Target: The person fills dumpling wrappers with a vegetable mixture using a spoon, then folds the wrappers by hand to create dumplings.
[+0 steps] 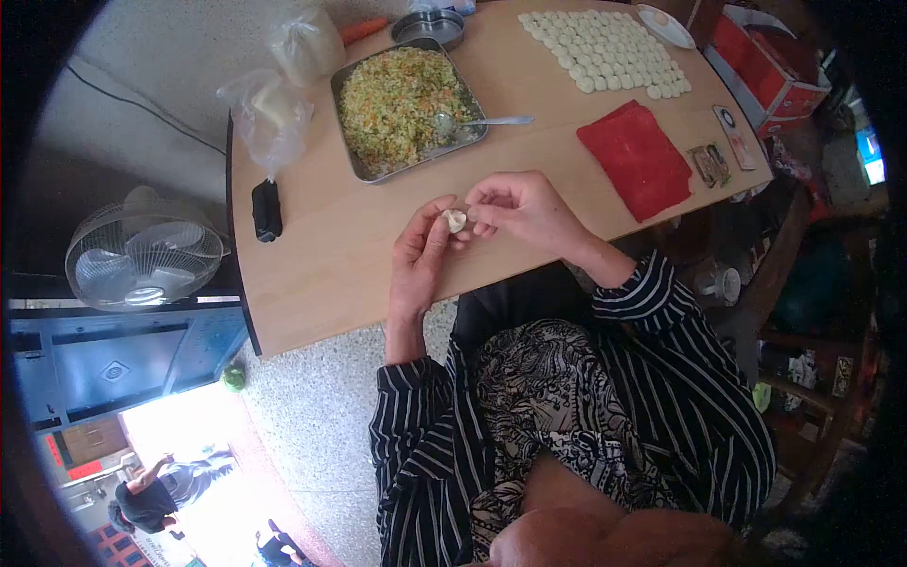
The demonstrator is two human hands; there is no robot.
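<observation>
A small pale dumpling [454, 221] is held up over the near part of the table, its top showing folds. My left hand [420, 248] grips it between thumb and fingers. From the other side, my right hand [522, 210] has its thumb and forefinger pinched at the dumpling's edge. Beyond both hands stands a metal tray [351, 151] of chopped filling [397, 104], green, yellow and orange. A metal spoon [496, 121] rests in it, handle over the right rim. At the far right lie rows of round pale dumplings [605, 52].
A folded red cloth [638, 161] lies right on the wooden table [312, 293], near a phone [734, 137]. Plastic bags [271, 118] and a black object [266, 210] are at the left. A fan [142, 250] stands beyond the left edge. People [156, 491] are outside the doorway.
</observation>
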